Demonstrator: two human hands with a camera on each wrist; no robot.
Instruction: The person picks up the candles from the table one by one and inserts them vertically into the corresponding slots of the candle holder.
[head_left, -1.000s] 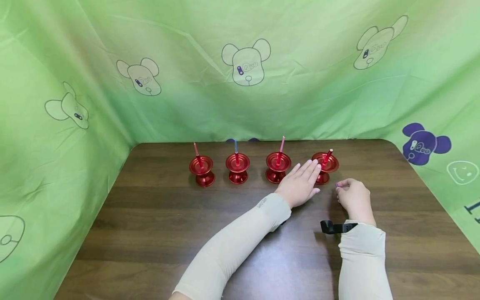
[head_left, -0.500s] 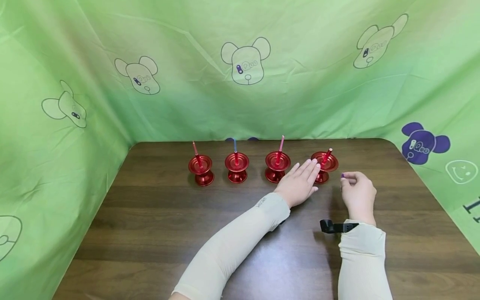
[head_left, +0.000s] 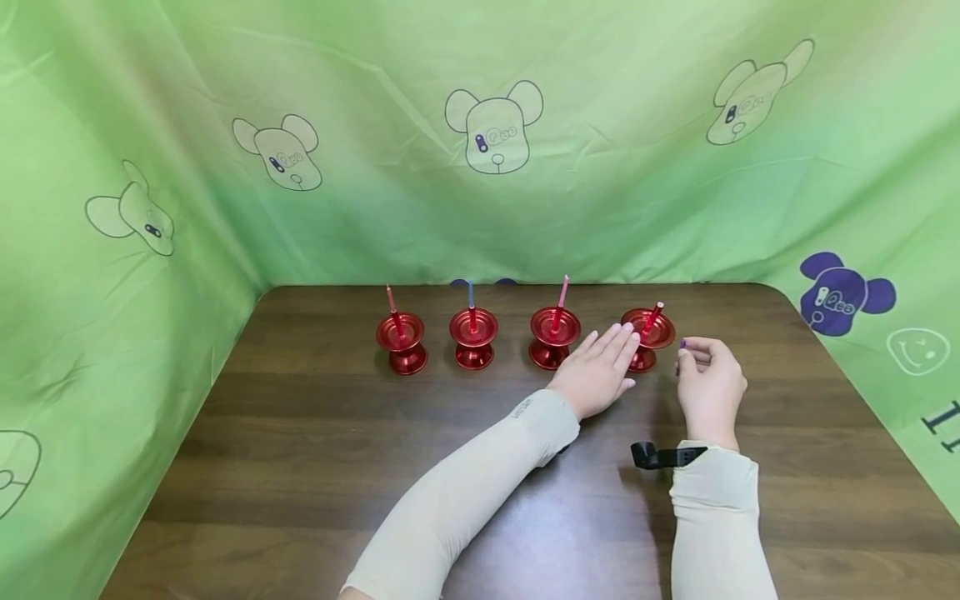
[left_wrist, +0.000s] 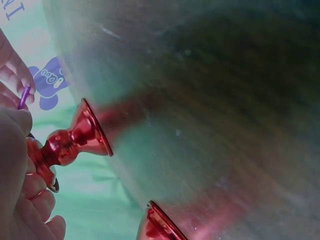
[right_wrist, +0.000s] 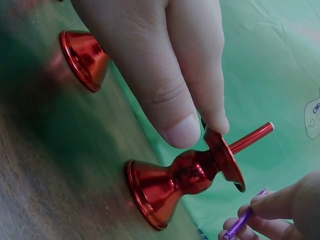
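At the right end of the row, a shiny red candle holder (head_left: 649, 327) stands upright on the table, its thin centre tube (right_wrist: 252, 138) open at the top. My left hand (head_left: 596, 371) holds the left side of its dish, fingers extended over the rim and thumb lower down. My right hand (head_left: 711, 387) pinches a thin purple candle (right_wrist: 245, 220) between thumb and fingers, just right of that dish. The candle is apart from the tube. Only the candle's tip shows in the head view; its other end appears in the left wrist view.
Three more red candle holders stand to the left, bearing a red candle (head_left: 392, 297), a blue candle (head_left: 471, 294) and a pink candle (head_left: 563, 291). The brown wooden table (head_left: 337, 467) ends at a green printed curtain (head_left: 390, 200) behind and at the sides.
My right hand, pinching the purple candle, has risen away from the table's front and now sits nearer the dish's level. The left hand stays at the rightmost candle holder.
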